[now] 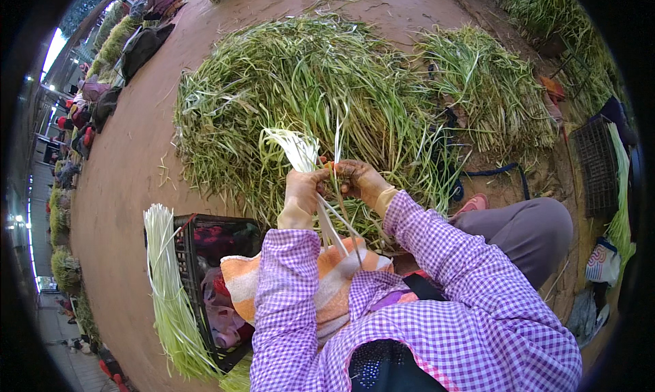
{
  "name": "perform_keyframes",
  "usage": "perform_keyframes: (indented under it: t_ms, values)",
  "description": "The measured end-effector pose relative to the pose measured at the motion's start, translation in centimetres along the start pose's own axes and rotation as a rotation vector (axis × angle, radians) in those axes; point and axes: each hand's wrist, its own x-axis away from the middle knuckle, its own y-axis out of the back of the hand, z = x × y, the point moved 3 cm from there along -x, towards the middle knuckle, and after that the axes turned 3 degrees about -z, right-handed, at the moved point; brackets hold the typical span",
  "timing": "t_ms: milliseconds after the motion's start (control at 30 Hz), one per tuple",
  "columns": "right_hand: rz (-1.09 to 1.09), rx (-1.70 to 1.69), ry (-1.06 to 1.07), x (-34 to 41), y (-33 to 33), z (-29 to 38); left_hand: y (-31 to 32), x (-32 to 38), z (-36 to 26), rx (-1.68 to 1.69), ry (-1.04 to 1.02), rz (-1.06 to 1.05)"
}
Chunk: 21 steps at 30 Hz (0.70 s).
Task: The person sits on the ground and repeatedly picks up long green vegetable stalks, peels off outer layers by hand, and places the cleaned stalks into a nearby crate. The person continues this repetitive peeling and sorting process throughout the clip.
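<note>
My left hand [302,193], in a soiled tan glove, grips a bunch of pale leafy stalks [301,150] with white ends pointing away from me. My right hand [364,179], gloved too, meets it at the thumb. Its fingers pinch a single stalk [337,140] whose white end stands upright. Something small and orange shows at the fingertips; its kind cannot be made out. Lower parts of some stalks hang below my hands toward an orange-and-white striped towel [327,284] on my lap. Just beyond my hands lies a large heap of green leafy stalks [307,85].
Left of me, a long pale bunch [169,289] leans along a black plastic crate [192,261] holding bags. A smaller green heap [486,95], dark blue rope [491,172] and another crate [593,169] are at right. Other people [161,0] sit along the far left.
</note>
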Motion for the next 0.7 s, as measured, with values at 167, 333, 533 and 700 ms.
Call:
perform_keyframes:
  t_ms: [167,333,533,700]
  values:
    - [-0.250,-0.020,0.242,-0.3,1.5,4.5,0.7,0.2,0.0,-0.296,-0.021,-0.105]
    - [-0.124,-0.272,0.595,0.3,5.6,14.1,1.7,-1.0,0.5,-0.507,0.018,-0.126]
    - [-0.058,-0.467,0.735,-0.3,8.5,22.7,3.0,-2.4,1.0,-0.829,0.047,-0.209]
    - [0.080,-0.515,0.661,-1.5,9.5,25.5,3.6,-1.2,-0.5,-0.816,0.153,-0.307]
